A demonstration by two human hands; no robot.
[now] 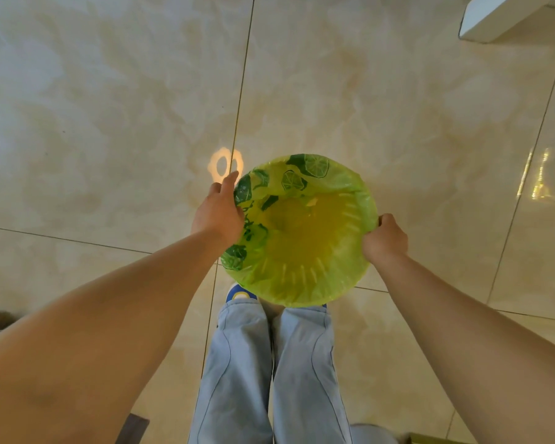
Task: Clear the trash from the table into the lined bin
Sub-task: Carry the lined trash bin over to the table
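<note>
A round bin (302, 283) stands on the tiled floor just in front of my feet. A translucent green liner bag with a lime print (305, 174) is stretched over its rim and hangs inside. My left hand (220, 213) holds the liner at the bin's left edge, the index finger pointing forward. At the right edge my right hand (385, 238) grips the liner in a closed fist. The slotted walls of the bin show through the plastic. I see no trash in the bin.
Glossy beige marble floor tiles surround the bin. A white furniture corner (500, 20) juts in at the top right. My legs in light jeans (269, 373) and blue shoes stand directly behind the bin. Dark objects sit at the lower left and bottom edges.
</note>
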